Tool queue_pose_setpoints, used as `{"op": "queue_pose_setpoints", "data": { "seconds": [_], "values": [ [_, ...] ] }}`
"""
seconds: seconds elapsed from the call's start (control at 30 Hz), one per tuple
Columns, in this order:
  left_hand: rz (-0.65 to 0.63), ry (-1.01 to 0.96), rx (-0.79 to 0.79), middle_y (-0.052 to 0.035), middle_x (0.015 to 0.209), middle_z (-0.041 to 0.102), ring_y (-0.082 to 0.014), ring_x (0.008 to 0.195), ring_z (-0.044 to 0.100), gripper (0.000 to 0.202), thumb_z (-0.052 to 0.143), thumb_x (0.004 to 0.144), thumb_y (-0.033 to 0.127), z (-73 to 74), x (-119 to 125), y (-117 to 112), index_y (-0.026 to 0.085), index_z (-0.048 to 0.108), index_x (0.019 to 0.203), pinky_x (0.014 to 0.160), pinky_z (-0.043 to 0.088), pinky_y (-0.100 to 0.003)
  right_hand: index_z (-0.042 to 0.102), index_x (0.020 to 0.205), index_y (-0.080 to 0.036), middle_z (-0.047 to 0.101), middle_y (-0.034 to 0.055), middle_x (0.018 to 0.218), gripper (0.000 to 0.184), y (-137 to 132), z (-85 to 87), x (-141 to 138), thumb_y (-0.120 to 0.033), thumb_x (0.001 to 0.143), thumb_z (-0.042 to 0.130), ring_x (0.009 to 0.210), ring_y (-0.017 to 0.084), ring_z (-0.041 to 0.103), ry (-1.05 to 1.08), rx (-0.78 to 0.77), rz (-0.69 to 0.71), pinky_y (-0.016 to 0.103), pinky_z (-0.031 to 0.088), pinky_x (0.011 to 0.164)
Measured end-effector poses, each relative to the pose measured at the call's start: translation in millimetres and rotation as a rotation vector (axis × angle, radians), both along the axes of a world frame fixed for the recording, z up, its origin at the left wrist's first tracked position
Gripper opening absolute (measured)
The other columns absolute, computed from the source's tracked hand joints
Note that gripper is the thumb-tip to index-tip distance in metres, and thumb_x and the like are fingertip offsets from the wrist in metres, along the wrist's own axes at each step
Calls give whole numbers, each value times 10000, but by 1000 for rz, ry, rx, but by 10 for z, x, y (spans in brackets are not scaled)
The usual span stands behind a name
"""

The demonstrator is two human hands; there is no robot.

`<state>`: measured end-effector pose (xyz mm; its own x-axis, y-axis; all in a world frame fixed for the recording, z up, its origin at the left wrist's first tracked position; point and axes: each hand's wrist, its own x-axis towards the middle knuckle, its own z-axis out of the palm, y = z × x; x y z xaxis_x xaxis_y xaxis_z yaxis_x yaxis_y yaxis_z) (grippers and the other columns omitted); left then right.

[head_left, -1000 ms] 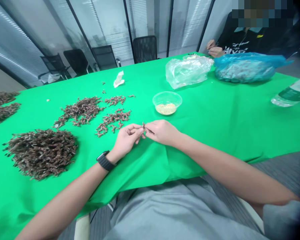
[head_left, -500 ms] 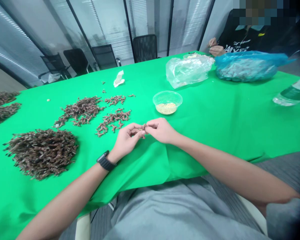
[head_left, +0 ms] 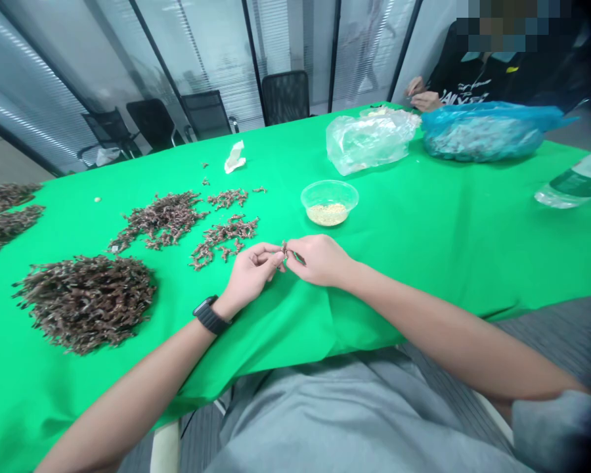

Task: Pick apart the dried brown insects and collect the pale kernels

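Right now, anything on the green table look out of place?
Yes: a crumpled white paper scrap lies alone on the green cloth, beyond the brown sprig piles, like litter. A plastic bottle lies on its side at right.

Black office chairs (head_left: 285,98), glass partition (head_left: 217,52), window blinds (head_left: 24,79)

Left hand (head_left: 250,274) and right hand (head_left: 321,261) meet (both pinching).

Your left: big sprig heap (head_left: 86,303) on the bench (head_left: 423,263), two heaps (head_left: 4,220) beyond it at the view's edge
Your front: sprig clusters (head_left: 221,236), with a bowl (head_left: 329,203) to their right
Far side: plastic bag (head_left: 367,141), full bag (head_left: 482,131) just right of it, co-worker (head_left: 467,79) behind them
Your right: bottle (head_left: 574,184) at the bench's far edge
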<state>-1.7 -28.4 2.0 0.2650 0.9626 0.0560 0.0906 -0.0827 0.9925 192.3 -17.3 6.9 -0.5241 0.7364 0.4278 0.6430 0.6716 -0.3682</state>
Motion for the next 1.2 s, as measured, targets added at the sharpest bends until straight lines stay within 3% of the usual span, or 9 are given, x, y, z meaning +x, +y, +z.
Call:
{"op": "queue_pose_setpoints", "data": {
  "seconds": [0.13,0.33,0.53,0.63,0.83,1.0,1.1,1.2],
  "values": [
    [-22,0,-20,-34,678,691,-66,478,443,426,779,811,515,16,2,-14,122,691,949,467,320,-206,705,868,-142,737,114,790,293,3,-35,8,-289,980,478,646,181,585,-154,66,-42,309,282,611],
    [-52,-24,-44,-42,701,705,-65,483,444,425,772,817,525,-8,-11,-8,124,691,931,468,317,-204,714,859,-131,743,129,750,300,7,-48,-18,-313,983,509,621,194,609,-218,65,-62,318,272,603],
    [-71,-23,-55,-41,690,706,-68,485,439,436,784,804,528,-16,-14,-12,125,671,927,474,312,-206,716,868,-124,738,125,734,288,9,-78,-14,-332,972,546,601,179,587,-200,56,-20,306,271,597],
    [-101,-27,-42,-41,686,704,-67,492,437,434,783,810,522,-26,-20,-13,123,658,930,482,305,-204,716,788,-125,722,100,700,273,5,-76,-8,-306,935,575,572,148,540,-88,-5,4,293,272,589],
    [-120,-19,21,-39,705,707,-58,484,425,406,737,869,502,-72,-54,4,121,643,976,482,285,-207,689,602,-139,490,-32,474,295,16,-26,-57,-235,851,561,474,75,359,332,-401,37,247,233,496],
    [-129,-8,63,-48,738,724,-106,599,594,379,742,872,480,-103,-75,24,129,646,979,581,415,-223,598,592,-160,354,-76,395,229,40,30,-97,-225,799,525,359,57,232,642,-989,-40,216,162,365],
    [-128,0,93,-54,760,738,-138,663,656,390,760,855,478,-101,-74,28,132,653,998,650,469,-242,558,611,-169,304,-96,383,210,78,71,-70,-228,804,497,329,49,146,787,-1302,48,200,131,321],
    [-123,11,112,-58,766,743,-148,678,672,401,766,851,474,-84,-65,22,133,658,1032,664,484,-248,533,620,-178,254,-109,397,227,106,93,-37,-244,825,461,341,54,113,788,-1435,149,197,139,321]
  ]
}}
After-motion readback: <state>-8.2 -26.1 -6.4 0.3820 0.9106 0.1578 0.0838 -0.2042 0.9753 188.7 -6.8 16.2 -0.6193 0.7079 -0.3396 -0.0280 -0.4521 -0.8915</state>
